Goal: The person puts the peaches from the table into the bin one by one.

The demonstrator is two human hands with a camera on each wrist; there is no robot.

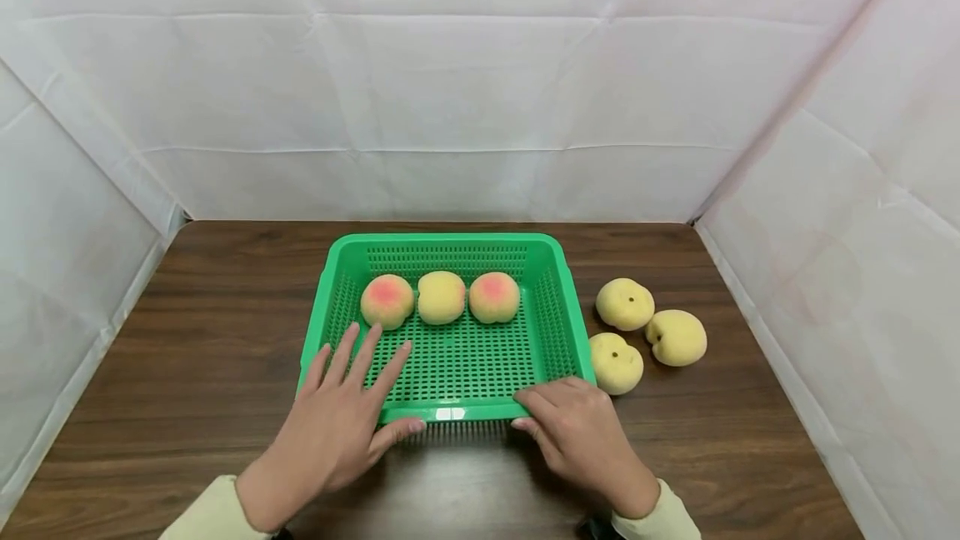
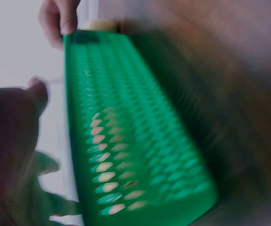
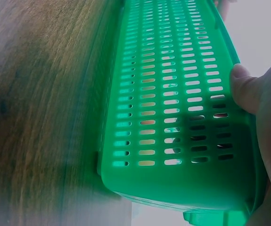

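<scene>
A green perforated plastic basket (image 1: 450,412) stands on the table with three peaches in a row toward its far side: a blushed peach (image 1: 387,302), a yellower peach (image 1: 441,298) and another blushed peach (image 1: 494,297). Over the basket's near left corner my left hand (image 1: 322,432) spreads its straight fingers, the thumb beside the front rim. My right hand (image 1: 581,432) grips the rim at the near right corner, fingers curled over it and thumb (image 3: 246,89) against the outer wall. In the left wrist view the left thumb (image 2: 38,96) shows apart from the rim.
Right of the basket lie three yellow peaches: an upper peach (image 1: 625,304), a lower peach (image 1: 616,364) close to the basket wall, and a rightmost peach (image 1: 677,337). The dark wooden table (image 1: 187,340) is bounded by white cloth walls (image 1: 450,107) behind and at both sides.
</scene>
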